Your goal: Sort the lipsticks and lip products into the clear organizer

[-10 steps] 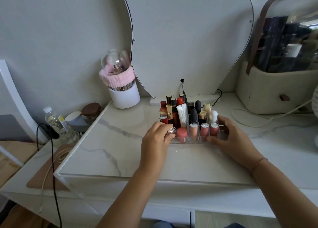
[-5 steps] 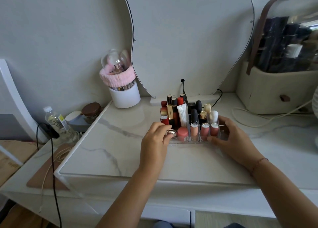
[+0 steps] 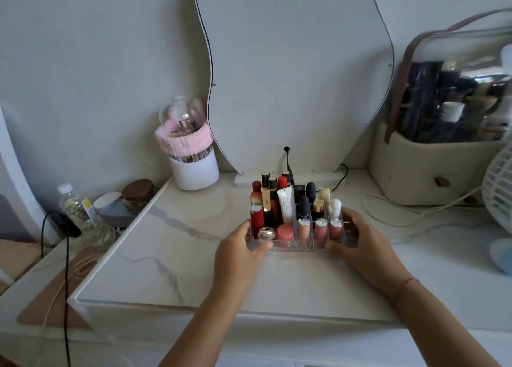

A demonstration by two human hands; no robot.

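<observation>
The clear organizer (image 3: 306,246) stands on the marble tabletop (image 3: 180,256), filled with upright lipsticks and lip products: red and gold tubes at the back left, a white tube (image 3: 286,204), black bullets, three pink glosses along the front right, a small silver-topped pot (image 3: 267,233) and a coral pot (image 3: 285,232) at the front left. My left hand (image 3: 239,251) grips the organizer's left front corner. My right hand (image 3: 363,246) holds its right side, thumb on the front wall.
A wavy mirror (image 3: 291,76) leans behind the organizer with a black cable at its base. A white brush cup with a pink headband (image 3: 191,156) stands back left, a beige cosmetics case (image 3: 432,156) back right, a white fan (image 3: 498,184) at the right edge. A bottle (image 3: 80,211) sits left.
My left hand has let go of the small silver-topped pot, which now stands in the front left slot, and has dropped to grip the organizer's left corner. The right hand stays in place.
</observation>
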